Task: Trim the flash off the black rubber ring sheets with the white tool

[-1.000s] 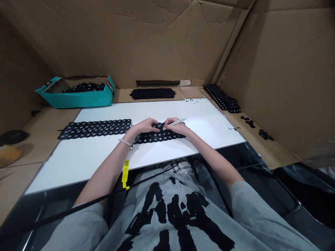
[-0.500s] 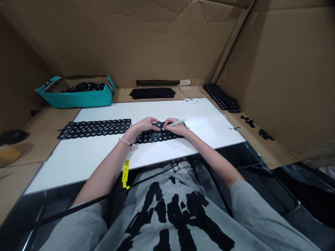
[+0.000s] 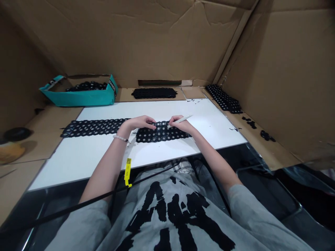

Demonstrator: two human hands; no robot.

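Note:
A black perforated strip (image 3: 162, 133), patterned with rows of grey-centred rings, lies flat on the white board (image 3: 86, 164) directly in front of me. My left hand (image 3: 140, 122) rests with its fingertips on the strip's far edge. My right hand (image 3: 181, 123) is at the strip's right end, gripping a white marker pen (image 3: 184, 119) whose tip points to the far right. A second, longer ring strip (image 3: 91, 128) lies to the left, its right end close to my left hand.
A teal box (image 3: 78, 100) holding black rings sits at the far left. A black ring sheet (image 3: 154, 93) lies beyond the board, and another (image 3: 223, 99) lies on cardboard to the right, near small black scraps (image 3: 267, 136). Cardboard walls surround the area.
My hands have spread apart, the left moving left and the right moving right with the pen. The pen now lies flatter, and the strip looks smoother and flatter.

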